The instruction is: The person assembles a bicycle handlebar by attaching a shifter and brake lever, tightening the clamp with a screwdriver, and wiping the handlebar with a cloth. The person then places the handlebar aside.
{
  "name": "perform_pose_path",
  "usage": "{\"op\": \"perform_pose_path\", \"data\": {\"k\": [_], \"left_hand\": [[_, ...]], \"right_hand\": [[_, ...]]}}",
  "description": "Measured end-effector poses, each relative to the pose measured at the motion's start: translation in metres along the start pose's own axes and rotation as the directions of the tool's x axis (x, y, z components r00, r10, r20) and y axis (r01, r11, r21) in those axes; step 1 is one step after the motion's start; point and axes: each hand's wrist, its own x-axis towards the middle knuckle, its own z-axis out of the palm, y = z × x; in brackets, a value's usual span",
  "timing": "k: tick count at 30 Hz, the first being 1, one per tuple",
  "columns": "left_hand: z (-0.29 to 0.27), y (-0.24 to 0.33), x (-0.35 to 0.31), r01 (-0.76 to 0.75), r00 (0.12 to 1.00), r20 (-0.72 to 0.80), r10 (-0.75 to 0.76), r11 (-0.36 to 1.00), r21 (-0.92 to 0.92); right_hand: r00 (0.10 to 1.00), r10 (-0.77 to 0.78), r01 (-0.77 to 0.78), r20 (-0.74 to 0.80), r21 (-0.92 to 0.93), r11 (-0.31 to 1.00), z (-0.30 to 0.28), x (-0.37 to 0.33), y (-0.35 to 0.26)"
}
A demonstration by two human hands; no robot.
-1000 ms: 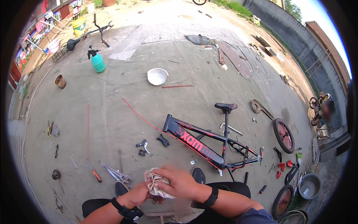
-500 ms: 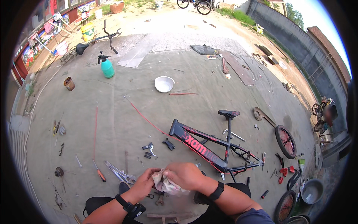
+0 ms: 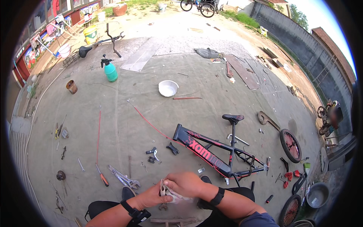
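Between my knees, both hands are closed on a crumpled whitish rag. My left hand grips its left side, thumb forward. Over its top and right side, my right hand has its fingers curled round the cloth. Whether anything is wrapped inside the rag is hidden. Just below the hands, the end of a rusty wrench shows on the ground. Ahead and to the right lies a black and red bicycle frame with its saddle attached.
Around me lie an adjustable wrench, a screwdriver, brake levers and a red cable. Wheels and a grey basin are at the right. Farther off stand a white bowl and a green spray bottle.
My left hand has shifted right and down, closer to the right hand, and the rag is now more bunched between them. The view has tilted slightly.
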Motion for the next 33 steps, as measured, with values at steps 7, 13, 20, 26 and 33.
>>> {"op": "perform_pose_path", "data": {"k": [7,13,20,26,33], "left_hand": [[0.010,0.018,0.001,-0.001,1.000,-0.027,0.002,0.999,0.035],[0.013,0.019,0.001,-0.007,0.998,-0.058,0.011,0.997,0.072],[0.015,0.018,0.000,0.007,0.997,-0.083,0.000,0.996,0.084],[0.013,0.012,0.002,0.000,0.997,-0.073,0.007,0.995,0.101],[0.016,0.016,0.001,-0.013,0.996,-0.081,0.021,0.996,0.093]], "right_hand": [[0.999,-0.004,0.003,-0.032,-0.032,0.999,0.006,0.000,0.004],[0.993,-0.062,0.060,-0.100,-0.027,0.998,0.009,-0.001,0.002],[0.996,-0.040,0.036,-0.075,-0.048,0.998,0.007,-0.001,0.000],[0.995,-0.057,0.054,-0.081,-0.045,0.998,0.009,-0.002,0.003],[0.998,-0.039,0.036,-0.057,-0.056,0.998,0.007,-0.003,0.001]]}}
